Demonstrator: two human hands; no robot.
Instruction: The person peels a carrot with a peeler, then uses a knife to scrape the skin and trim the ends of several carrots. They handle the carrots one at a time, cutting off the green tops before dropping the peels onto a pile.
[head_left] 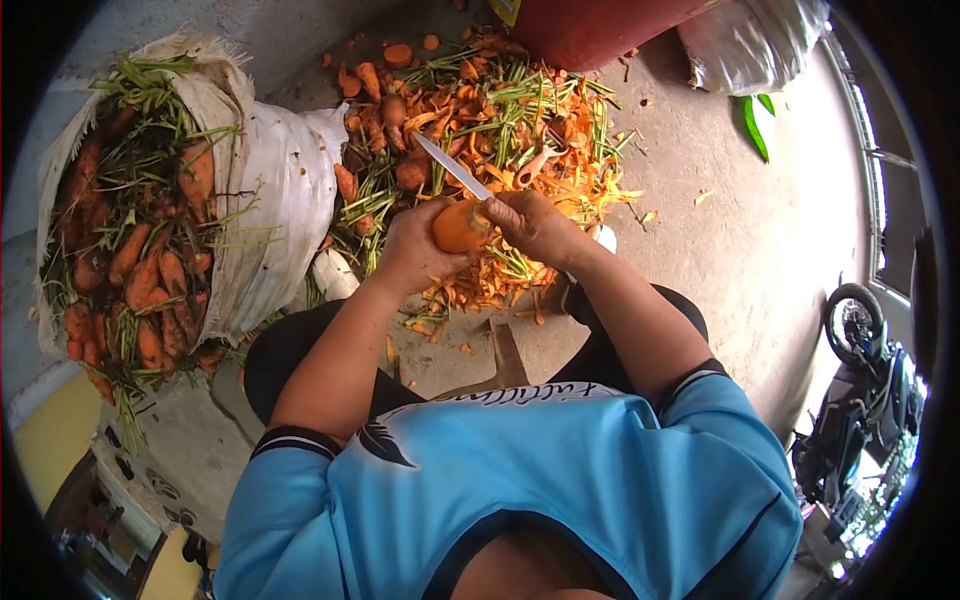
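A peeled orange carrot [459,228] is gripped in my left hand [418,246], its thick end facing up toward me. My right hand [536,226] is closed around a knife, whose handle is hidden in the fingers. The knife's blade [450,165] points up and to the left, beyond the carrot. My right thumb and fingers are close against the carrot's right side. Below both hands, a heap of orange peelings and green stalks [560,170] covers the floor.
At the left a white woven sack [285,190] lies open, full of unpeeled carrots [150,270] with stalks. A red container [590,30] and a pale sack [755,45] stand at the back. A green leaf [755,128] lies on the floor. A motorcycle [860,400] is at the right.
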